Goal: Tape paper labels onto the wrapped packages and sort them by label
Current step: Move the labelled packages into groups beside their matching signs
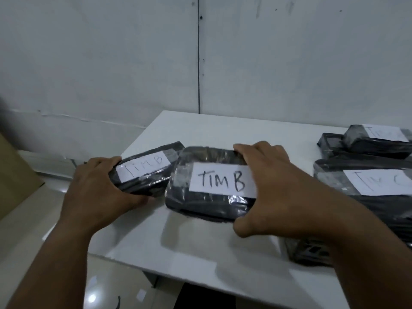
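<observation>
Both hands gripped black wrapped packages labelled "TIM B": the left hand (98, 186) curled round the smaller package (142, 175), the right hand (274, 186) clamped on the larger package (211, 188), the two touching near the table's (200, 248) left edge. Setting them flush, labels up, well apart from the right-hand stack (365, 175), would probably sort them best.

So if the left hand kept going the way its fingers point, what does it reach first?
Past the smaller TIM B package that the left hand grips, probably the larger TIM B package beside it; they look touching, though depth is unclear.
</observation>
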